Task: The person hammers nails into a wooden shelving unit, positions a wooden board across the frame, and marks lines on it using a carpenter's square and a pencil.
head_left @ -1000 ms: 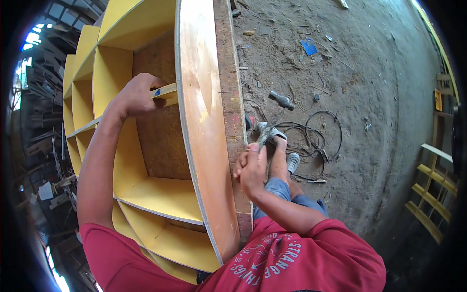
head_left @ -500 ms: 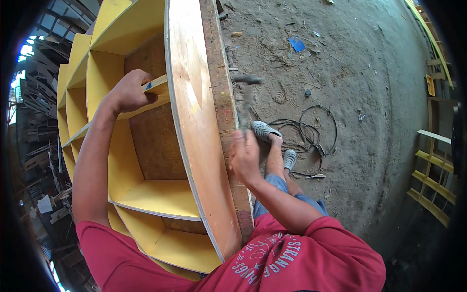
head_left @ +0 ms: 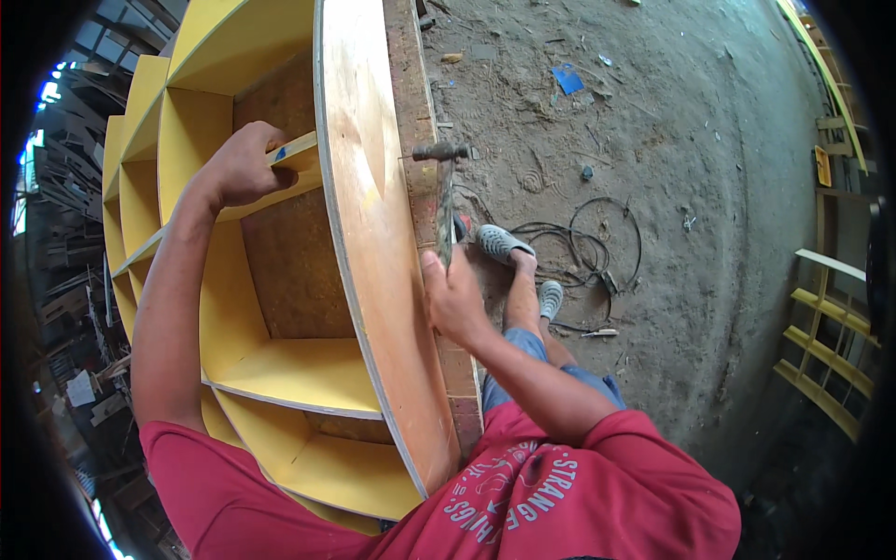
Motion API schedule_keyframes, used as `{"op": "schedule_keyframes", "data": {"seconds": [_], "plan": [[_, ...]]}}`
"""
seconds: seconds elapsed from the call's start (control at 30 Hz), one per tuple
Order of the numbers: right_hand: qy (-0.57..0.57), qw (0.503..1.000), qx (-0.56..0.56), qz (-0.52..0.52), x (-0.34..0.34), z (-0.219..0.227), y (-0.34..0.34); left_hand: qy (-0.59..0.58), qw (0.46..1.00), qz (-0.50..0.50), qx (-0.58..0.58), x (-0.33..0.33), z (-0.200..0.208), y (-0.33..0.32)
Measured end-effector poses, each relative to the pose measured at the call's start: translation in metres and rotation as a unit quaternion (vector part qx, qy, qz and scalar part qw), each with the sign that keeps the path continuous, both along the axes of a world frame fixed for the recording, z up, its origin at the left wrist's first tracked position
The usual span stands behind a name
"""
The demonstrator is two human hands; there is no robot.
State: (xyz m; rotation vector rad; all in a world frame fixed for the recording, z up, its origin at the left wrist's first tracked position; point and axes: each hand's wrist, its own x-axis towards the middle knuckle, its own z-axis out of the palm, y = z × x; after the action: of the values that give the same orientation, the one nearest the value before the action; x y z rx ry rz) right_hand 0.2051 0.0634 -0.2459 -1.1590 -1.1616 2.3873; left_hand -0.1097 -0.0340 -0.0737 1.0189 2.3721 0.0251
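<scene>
My left hand point(head_left: 247, 166) is closed around a narrow yellow wooden divider point(head_left: 297, 151) inside a large curved wooden frame. The divider's end meets the inner side of the frame's long, curved plywood strip point(head_left: 367, 224). In my right hand point(head_left: 453, 297) is a hammer point(head_left: 445, 210), gripped low on its handle. Its dark metal head is up beside the strip's outer side, over the worn timber edge point(head_left: 422, 201). A thin nail-like line shows near the head; I cannot tell exactly what it is.
Yellow compartments point(head_left: 299, 378) fill the frame to the left. A looped black cable point(head_left: 607, 229) lies on the dirt floor by a person's grey clogs point(head_left: 505, 244). A blue scrap point(head_left: 567, 79) is farther off. Another yellow frame point(head_left: 826, 341) stands at right, and scrap wood point(head_left: 70, 219) is piled far left.
The hammer was blurred and farther right, off the timber edge; now its head is over the edge, nearer the strip. My right hand shifted slightly left. My left hand still grips the divider.
</scene>
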Motion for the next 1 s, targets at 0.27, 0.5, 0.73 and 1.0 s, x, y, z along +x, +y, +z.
{"op": "schedule_keyframes", "data": {"seconds": [0.27,0.5,0.73,1.0], "plan": [[0.019,0.994,0.103,0.037,0.001,-0.007,-0.008,0.005,1.000,-0.018,-0.007,0.000,0.006,0.010],[-0.056,0.993,0.085,0.055,0.010,-0.029,-0.014,0.009,1.000,-0.019,0.007,-0.003,-0.002,0.001],[0.045,0.998,0.014,0.034,0.002,0.006,-0.001,0.004,1.000,-0.010,-0.027,0.001,0.004,-0.001],[0.020,0.998,0.005,0.055,0.009,0.013,0.017,0.003,0.999,0.007,-0.045,0.002,0.008,0.000]]}}
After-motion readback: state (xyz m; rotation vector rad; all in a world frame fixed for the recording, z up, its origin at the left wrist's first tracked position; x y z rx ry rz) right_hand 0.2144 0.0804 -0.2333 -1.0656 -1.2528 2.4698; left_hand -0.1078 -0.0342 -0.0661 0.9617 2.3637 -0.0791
